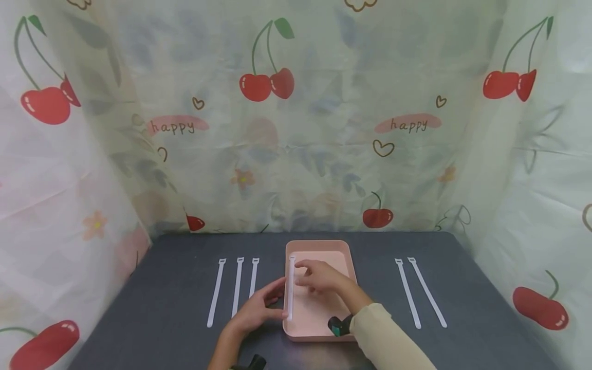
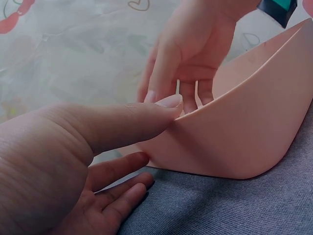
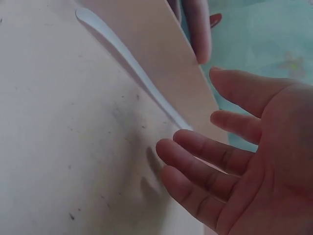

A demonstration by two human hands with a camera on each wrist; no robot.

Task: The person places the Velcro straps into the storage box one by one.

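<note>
A pink rectangular tray [image 1: 311,321] stands on the dark table. Along the inside of its left wall lies a white strap with a buckle-like head [image 1: 291,290], also visible in the right wrist view as a pale strip [image 3: 132,61]. At the tray's left side, my left hand [image 1: 256,311] touches the rim with an extended thumb; its other fingers reach along the outer wall [image 2: 220,147]. Over the tray, my right hand [image 1: 321,277] has loosely bent, spread fingers beside the strap. In the right wrist view, nothing sits between its thumb and fingers [image 3: 210,147].
Several similar white straps lie left of the tray, such as the outermost strap [image 1: 216,295]. Two more, a near one [image 1: 408,295] and an outer one [image 1: 429,295], lie to the right. Printed curtains [image 1: 319,133] enclose the table [image 1: 152,308].
</note>
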